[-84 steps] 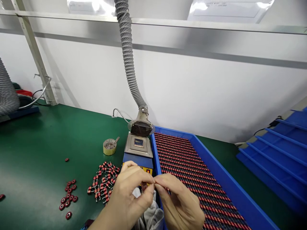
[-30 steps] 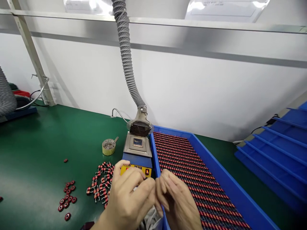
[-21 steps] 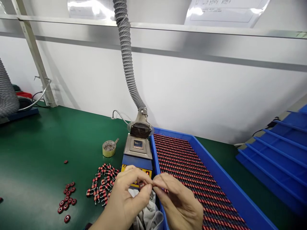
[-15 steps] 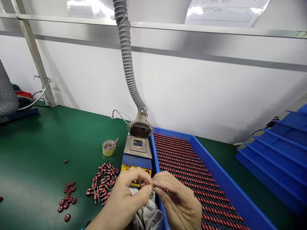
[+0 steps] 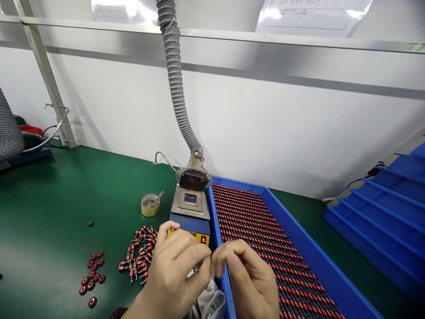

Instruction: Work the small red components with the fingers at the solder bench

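Observation:
My left hand [image 5: 175,270] is closed in a pinch in front of the solder pot [image 5: 191,206], thumb against forefinger. Something small glints between those fingers, mostly hidden, so its kind does not show. Close beside it, my right hand [image 5: 252,279] is also pinched, with its fingertips blurred and nearly touching the left ones. What it holds, if anything, I cannot make out. Left of my hands lies a pile of small red-and-black coil parts [image 5: 139,254] with metal clips. Under the hands is a crumpled light grey cloth [image 5: 212,301].
A blue tray [image 5: 318,270] with rows of red-and-black parts stands at the right. Red-and-black rings [image 5: 92,302] lie on the green table at left, near a round tin [image 5: 150,205]. An exhaust hose [image 5: 177,84] hangs over the pot. Blue stacked trays [image 5: 381,221] stand far right.
My left hand has turned, its back now facing up more and a finger raised. My right hand has shifted slightly, and its fingertips are now smeared by motion.

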### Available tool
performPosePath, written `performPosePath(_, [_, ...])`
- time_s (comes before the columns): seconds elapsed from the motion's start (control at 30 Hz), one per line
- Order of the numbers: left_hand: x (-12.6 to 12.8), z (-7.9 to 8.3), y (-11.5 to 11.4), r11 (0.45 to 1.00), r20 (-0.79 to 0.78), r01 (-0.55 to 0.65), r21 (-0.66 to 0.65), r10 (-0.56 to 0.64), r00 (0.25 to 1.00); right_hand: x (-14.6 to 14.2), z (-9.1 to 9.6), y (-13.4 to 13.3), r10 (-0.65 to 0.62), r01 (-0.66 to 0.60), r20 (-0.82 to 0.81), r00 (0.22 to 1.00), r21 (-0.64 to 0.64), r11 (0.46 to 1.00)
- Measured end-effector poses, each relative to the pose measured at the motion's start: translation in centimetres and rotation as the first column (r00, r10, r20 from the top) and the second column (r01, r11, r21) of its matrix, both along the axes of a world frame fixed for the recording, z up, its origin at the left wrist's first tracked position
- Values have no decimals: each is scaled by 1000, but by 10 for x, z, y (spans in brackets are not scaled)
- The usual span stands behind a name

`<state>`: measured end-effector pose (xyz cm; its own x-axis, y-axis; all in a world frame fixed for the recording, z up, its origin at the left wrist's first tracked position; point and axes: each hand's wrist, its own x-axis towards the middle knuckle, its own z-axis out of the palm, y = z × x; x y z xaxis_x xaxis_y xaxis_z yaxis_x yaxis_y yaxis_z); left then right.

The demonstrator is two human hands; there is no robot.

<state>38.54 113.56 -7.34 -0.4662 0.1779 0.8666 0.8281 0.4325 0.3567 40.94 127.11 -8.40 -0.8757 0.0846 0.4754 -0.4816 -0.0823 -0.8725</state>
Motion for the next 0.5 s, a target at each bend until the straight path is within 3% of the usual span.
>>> performPosePath(0.07, [-1, 3, -1, 993, 98, 94, 66, -100, 990, -2, 1, -1, -132, 155, -176, 976, 126, 980])
performPosePath(0.2, [-2, 4, -1, 972, 225, 179, 154, -211, 951, -5, 1, -3, -138, 228, -369, 919, 212, 950])
performPosePath(0.5, [-2, 7, -1, 935, 384, 226, 274, -322, 865, -6, 1, -1, -134, 249, -407, 904, 245, 937])
